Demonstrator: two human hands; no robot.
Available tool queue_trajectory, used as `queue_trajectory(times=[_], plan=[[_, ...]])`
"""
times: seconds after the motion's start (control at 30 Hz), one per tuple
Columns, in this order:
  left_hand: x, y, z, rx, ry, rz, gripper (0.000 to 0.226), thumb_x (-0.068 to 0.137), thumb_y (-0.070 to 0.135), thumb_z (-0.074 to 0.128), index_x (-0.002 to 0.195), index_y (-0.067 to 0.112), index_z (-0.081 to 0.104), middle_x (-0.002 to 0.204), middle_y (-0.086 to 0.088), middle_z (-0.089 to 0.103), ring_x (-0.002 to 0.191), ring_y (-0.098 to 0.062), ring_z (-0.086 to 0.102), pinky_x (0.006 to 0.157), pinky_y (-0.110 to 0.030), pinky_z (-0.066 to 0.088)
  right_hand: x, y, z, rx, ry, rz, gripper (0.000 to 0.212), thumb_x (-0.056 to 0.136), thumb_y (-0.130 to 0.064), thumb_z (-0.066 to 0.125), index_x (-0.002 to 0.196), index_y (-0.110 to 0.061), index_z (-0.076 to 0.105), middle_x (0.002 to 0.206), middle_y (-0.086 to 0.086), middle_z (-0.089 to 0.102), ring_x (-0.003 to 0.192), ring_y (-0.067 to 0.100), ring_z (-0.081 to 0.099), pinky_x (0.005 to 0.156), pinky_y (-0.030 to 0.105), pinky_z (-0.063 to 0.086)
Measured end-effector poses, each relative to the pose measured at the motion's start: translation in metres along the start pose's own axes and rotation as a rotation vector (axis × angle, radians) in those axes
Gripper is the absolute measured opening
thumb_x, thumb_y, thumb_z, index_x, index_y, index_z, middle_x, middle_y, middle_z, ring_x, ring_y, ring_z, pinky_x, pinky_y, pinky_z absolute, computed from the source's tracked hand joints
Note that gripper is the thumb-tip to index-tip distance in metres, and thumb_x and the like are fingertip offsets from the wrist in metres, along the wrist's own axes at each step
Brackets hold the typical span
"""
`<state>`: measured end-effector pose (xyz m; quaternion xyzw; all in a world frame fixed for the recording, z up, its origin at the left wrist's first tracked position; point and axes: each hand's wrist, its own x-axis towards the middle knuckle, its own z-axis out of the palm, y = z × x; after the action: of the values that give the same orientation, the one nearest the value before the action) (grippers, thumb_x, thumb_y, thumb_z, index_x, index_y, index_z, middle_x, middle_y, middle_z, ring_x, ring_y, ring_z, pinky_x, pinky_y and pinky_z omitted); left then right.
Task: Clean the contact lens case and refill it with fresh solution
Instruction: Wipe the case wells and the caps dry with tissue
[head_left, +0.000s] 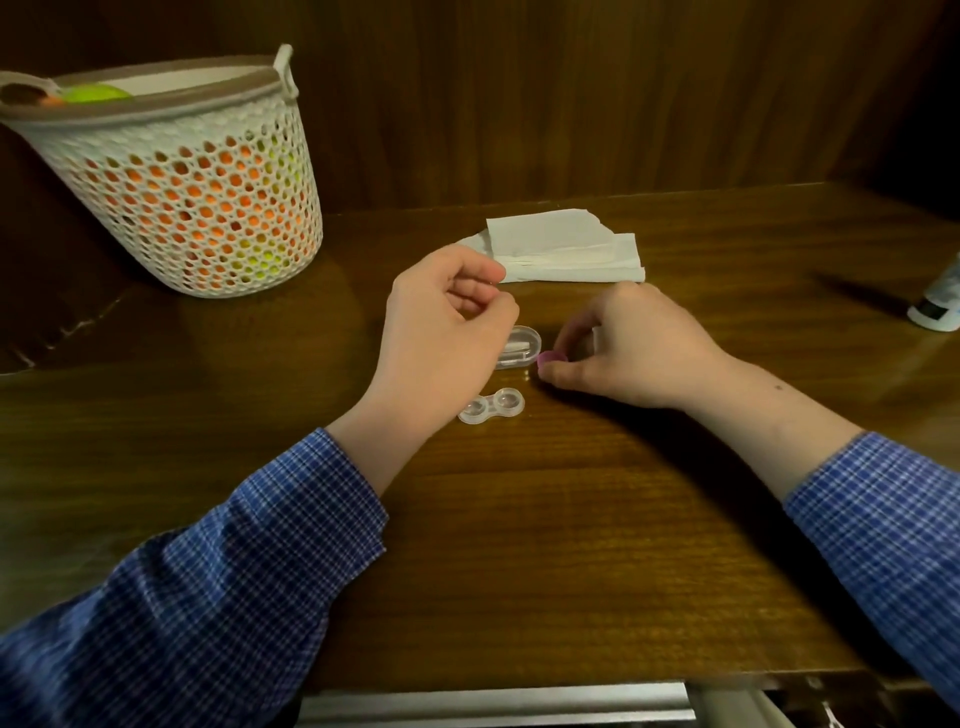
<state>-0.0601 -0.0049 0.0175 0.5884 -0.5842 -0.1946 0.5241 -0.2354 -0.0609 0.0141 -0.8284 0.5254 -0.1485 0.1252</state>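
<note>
A clear two-well contact lens case (491, 406) lies uncapped on the wooden table (519, 545), just below my hands. My right hand (623, 348) rests on the table and pinches a small pink cap (550, 357) at its fingertips. My left hand (447, 322) hovers above and left of the case, fingers curled loosely; whether it holds anything is unclear. A small clear plastic box (521, 347) with white pieces inside sits between the two hands. At the far right edge a white solution bottle (941, 301) lies partly cut off.
Folded white paper tissues (566, 247) lie behind the hands. A white perforated basket (197, 192) holding orange and green things stands at the back left. A dark wooden wall rises behind the table. A metal rail (493, 704) runs along the front edge.
</note>
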Motion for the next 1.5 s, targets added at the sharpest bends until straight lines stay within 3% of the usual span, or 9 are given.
queue_trajectory(times=[0.23,0.37,0.63,0.73,0.83,1.0,1.27,1.4,1.5], plan=[[0.006,0.006,-0.005,-0.329,-0.301,-0.331,0.018,0.102,0.020,0.058,0.105,0.017,0.076,0.077,0.005,0.075,0.071,-0.006,0.066,0.056,-0.016,0.049,-0.014,0.007,-0.013,0.578,0.412,-0.271,0.010,0.084,-0.044,0.081,0.089,-0.037,0.075,0.058,-0.002,0.065,0.056,0.004,0.063,0.084,0.032,0.053],[0.004,0.006,-0.007,-0.685,-0.662,-0.498,0.033,0.099,0.033,0.058,0.119,0.011,0.072,0.085,-0.002,0.073,0.072,-0.009,0.065,0.060,-0.023,0.051,-0.021,0.002,-0.009,0.690,0.364,-0.342,0.013,0.085,-0.042,0.081,0.096,-0.037,0.076,0.061,-0.002,0.062,0.045,0.010,0.062,0.049,0.048,0.060],[0.007,0.002,-0.007,-0.901,-0.748,-0.547,0.040,0.088,0.026,0.069,0.123,0.008,0.072,0.102,-0.006,0.069,0.083,-0.011,0.066,0.073,-0.026,0.057,-0.025,0.004,-0.012,0.723,0.299,-0.389,0.015,0.088,-0.031,0.079,0.099,-0.021,0.078,0.063,0.000,0.065,0.052,0.017,0.065,0.049,0.043,0.059],[0.008,0.001,-0.009,-1.040,-0.730,-0.569,0.041,0.087,0.017,0.068,0.126,0.004,0.064,0.098,-0.007,0.072,0.084,-0.012,0.068,0.075,-0.026,0.059,-0.018,0.007,-0.021,1.040,0.301,-0.273,0.019,0.090,-0.019,0.054,0.091,-0.013,0.072,0.063,-0.009,0.062,0.057,0.006,0.052,0.053,0.022,0.042],[0.007,0.000,-0.011,-1.072,-0.712,-0.554,0.053,0.079,0.012,0.072,0.130,0.003,0.059,0.098,-0.008,0.076,0.084,-0.014,0.071,0.076,-0.027,0.060,-0.015,0.006,-0.028,1.336,0.203,-0.123,0.026,0.081,-0.003,0.044,0.089,-0.013,0.067,0.071,-0.001,0.061,0.061,0.009,0.046,0.058,0.027,0.035],[0.008,0.000,-0.011,-1.041,-0.714,-0.526,0.052,0.081,0.011,0.071,0.131,0.001,0.059,0.098,-0.008,0.074,0.088,-0.014,0.071,0.078,-0.026,0.060,-0.017,0.004,-0.027,1.295,0.138,-0.184,0.020,0.088,-0.001,0.057,0.090,-0.013,0.074,0.084,0.018,0.056,0.068,0.015,0.051,0.065,0.029,0.042],[0.009,-0.001,-0.008,-0.929,-0.678,-0.490,0.038,0.091,0.017,0.066,0.126,0.002,0.067,0.097,-0.006,0.071,0.086,-0.012,0.070,0.079,-0.026,0.060,-0.021,0.006,-0.020,0.896,0.317,-0.347,0.015,0.085,-0.005,0.081,0.095,-0.013,0.073,0.079,-0.010,0.071,0.068,0.002,0.062,0.064,0.017,0.051],[0.006,-0.001,-0.004,-0.802,-0.618,-0.458,0.025,0.085,0.016,0.068,0.105,0.005,0.078,0.088,-0.006,0.072,0.080,-0.011,0.070,0.075,-0.025,0.060,-0.024,0.003,-0.013,0.735,0.337,-0.266,0.010,0.085,-0.019,0.082,0.092,-0.020,0.074,0.086,-0.001,0.074,0.070,0.020,0.069,0.055,0.043,0.062],[0.005,-0.001,-0.005,-0.769,-0.593,-0.461,0.031,0.083,0.015,0.068,0.109,0.002,0.077,0.088,-0.007,0.075,0.079,-0.012,0.071,0.072,-0.024,0.060,-0.026,0.002,-0.008,0.656,0.370,-0.280,0.008,0.087,-0.020,0.081,0.092,-0.021,0.074,0.085,-0.008,0.071,0.072,0.021,0.070,0.050,0.040,0.061]])
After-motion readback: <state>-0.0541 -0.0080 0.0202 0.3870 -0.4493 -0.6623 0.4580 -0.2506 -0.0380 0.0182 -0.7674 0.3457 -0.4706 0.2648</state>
